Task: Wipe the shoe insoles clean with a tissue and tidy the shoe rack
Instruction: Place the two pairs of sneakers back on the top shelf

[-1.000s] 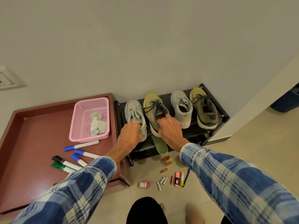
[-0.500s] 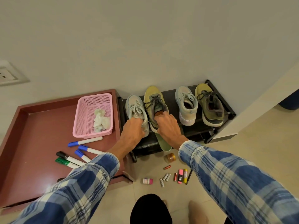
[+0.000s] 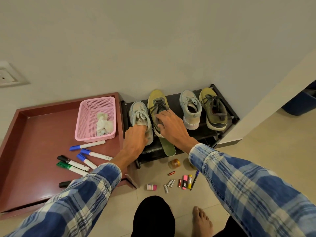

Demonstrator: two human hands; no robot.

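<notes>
Black shoe rack [image 3: 201, 132] at centre frame, against the wall. Four shoes on top shelf, toes to wall: pale shoe [image 3: 139, 115], yellow shoe [image 3: 156, 100], second pale shoe [image 3: 190, 108], olive shoe [image 3: 213, 110]. Left hand [image 3: 136, 139] wrapped round heel of pale shoe, fingers curled. Right hand [image 3: 172, 129] over yellow shoe's opening, fingers bent onto collar, thumb against its side. One green insole [image 3: 168, 147] juts out beneath that shoe. Left of rack: one pink basket [image 3: 85, 117] holding crumpled tissue [image 3: 103, 125], on red-brown tray [image 3: 34, 134]; three blue-capped markers [image 3: 87, 145] below the basket. Floor, lower centre: one amber jar [image 3: 174, 163], five batteries [image 3: 169, 183], two highlighters [image 3: 185, 184], one pen [image 3: 195, 180].
</notes>
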